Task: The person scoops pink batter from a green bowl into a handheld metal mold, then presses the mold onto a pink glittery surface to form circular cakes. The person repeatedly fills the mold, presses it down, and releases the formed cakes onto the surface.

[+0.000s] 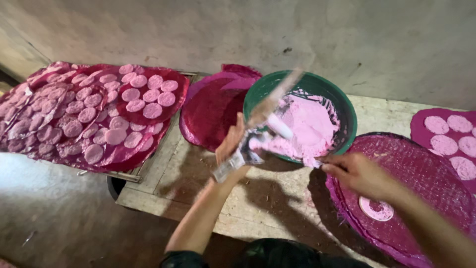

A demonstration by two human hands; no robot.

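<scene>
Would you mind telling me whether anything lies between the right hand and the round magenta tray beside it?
Nothing visible does. The right hand hovers at the green bowl's rim, directly above the round magenta tray's edge, where one pink disc already lies.

Your two forearms are bare from elbow to wrist, with no watch, band or glove on either. Your left hand (pixel 232 144) and right hand (pixel 358 173) are smeared with pink paste at the fingers (pixel 333 166). Below the desk (pixel 277 198) edge, your dark garment shows, black and slightly glossy.
</scene>
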